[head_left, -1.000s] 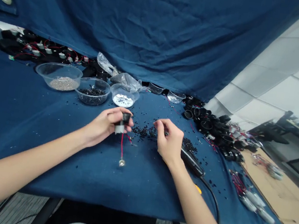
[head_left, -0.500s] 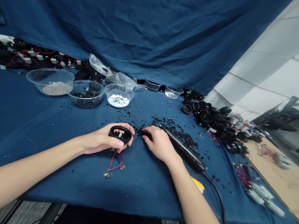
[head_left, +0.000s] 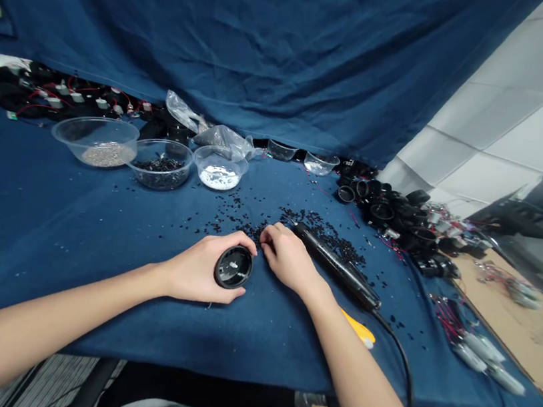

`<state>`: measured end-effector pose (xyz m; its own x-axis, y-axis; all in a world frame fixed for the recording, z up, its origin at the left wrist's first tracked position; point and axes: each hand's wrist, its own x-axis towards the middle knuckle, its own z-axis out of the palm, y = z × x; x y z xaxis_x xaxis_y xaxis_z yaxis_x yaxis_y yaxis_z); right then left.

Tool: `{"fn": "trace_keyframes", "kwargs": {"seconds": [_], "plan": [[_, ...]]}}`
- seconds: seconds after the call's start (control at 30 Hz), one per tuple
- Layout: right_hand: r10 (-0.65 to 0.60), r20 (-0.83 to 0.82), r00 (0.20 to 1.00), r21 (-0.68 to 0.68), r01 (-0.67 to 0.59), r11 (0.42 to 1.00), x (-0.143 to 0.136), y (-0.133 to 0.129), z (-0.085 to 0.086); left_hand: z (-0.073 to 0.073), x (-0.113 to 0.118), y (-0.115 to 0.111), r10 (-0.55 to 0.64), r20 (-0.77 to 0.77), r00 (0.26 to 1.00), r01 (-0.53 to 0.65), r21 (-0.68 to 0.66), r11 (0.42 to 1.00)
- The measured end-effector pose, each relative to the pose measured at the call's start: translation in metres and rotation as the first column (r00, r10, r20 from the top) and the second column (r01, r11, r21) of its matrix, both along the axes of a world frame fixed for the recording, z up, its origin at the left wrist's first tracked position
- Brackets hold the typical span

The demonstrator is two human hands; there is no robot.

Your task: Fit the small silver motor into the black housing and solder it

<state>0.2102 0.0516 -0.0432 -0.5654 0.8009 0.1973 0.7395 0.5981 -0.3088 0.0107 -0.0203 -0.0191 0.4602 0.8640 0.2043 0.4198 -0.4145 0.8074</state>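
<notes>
My left hand [head_left: 199,267] is wrapped round a black cup-shaped housing [head_left: 233,267]. Its open end tilts up towards me, and a small white post shows inside. Just to the right, my right hand [head_left: 289,257] is closed in a pinch at the edge of the scattered small black pieces [head_left: 325,234]. Its fingertips are down at the cloth, and whatever they hold is hidden or too small to name. Beside that hand lies a black electric screwdriver [head_left: 338,265], its bit pointing to the far left and its cable running towards the near edge.
Clear plastic bowls of silvery bits [head_left: 96,138], black screw-like bits [head_left: 160,164] and white pieces [head_left: 220,168] stand at the back left. Black housings [head_left: 384,209] are heaped at the right, near small motors with wires [head_left: 487,355]. A yellow-handled object [head_left: 359,328] lies by my right forearm.
My left hand has turned the housing so its opening faces me, and moved slightly right and nearer. The red wires below it are now hidden. My right fingers have drawn together into a pinch.
</notes>
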Motion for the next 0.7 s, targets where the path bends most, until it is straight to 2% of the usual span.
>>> {"fn": "trace_keyframes", "kwargs": {"seconds": [0.27, 0.53, 0.7], "plan": [[-0.015, -0.029, 0.999, 0.009, 0.015, 1.0, -0.0032, -0.0022, 0.0012, -0.0016, -0.0042, 0.0062, 0.057, -0.044, 0.997, -0.053, 0.082, 0.995], [0.029, -0.045, 0.999, -0.024, -0.03, 0.999, -0.0043, -0.0014, -0.0045, -0.0005, -0.004, 0.0043, 0.057, -0.066, 0.996, -0.05, 0.111, 0.993], [0.013, -0.118, 0.993, -0.043, -0.018, 0.999, -0.0065, -0.0019, -0.005, -0.0004, -0.0032, 0.005, 0.066, -0.074, 0.995, -0.057, 0.11, 0.992]]}}
